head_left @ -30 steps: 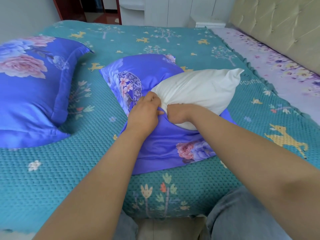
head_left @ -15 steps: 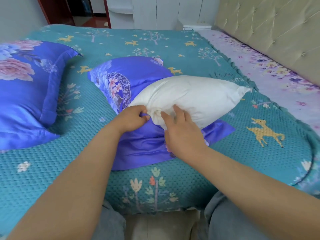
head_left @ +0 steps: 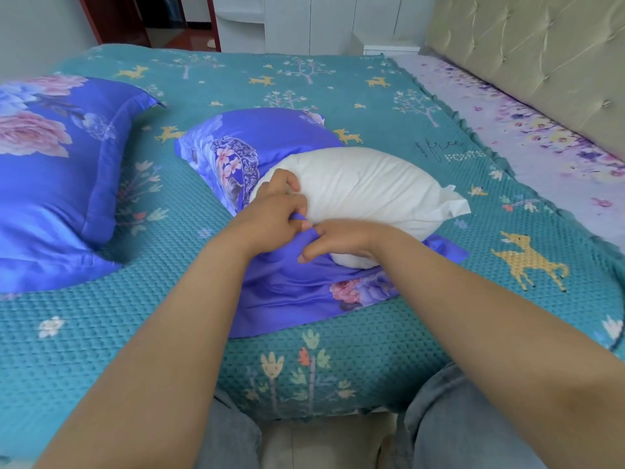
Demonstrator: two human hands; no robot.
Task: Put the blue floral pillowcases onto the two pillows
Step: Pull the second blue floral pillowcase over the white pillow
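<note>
Mid-bed, pillow (head_left: pixel 365 187) half inside case (head_left: pixel 270 140); left hand (head_left: pixel 270 218) and right hand (head_left: pixel 338 238) both pinch the case's open hem; satin judged slippery, limp, light, so grip the hem at its corners.

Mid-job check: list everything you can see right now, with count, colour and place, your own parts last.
Covered pillow: one, blue floral case, left on the bed.
White pillow: one, centre, far end inside its case, near end bare.
Blue floral pillowcase: one, partly on the white pillow, loose end spread toward the bed edge.
Bedspread: one, teal, deer and tree print.
Sheet: one, lilac floral, right.
Headboard: one, beige tufted, far right.
Left hand: grip on the case edge.
Right hand: grip on the case fabric.
Legs: two, grey trousers, bottom.
</note>
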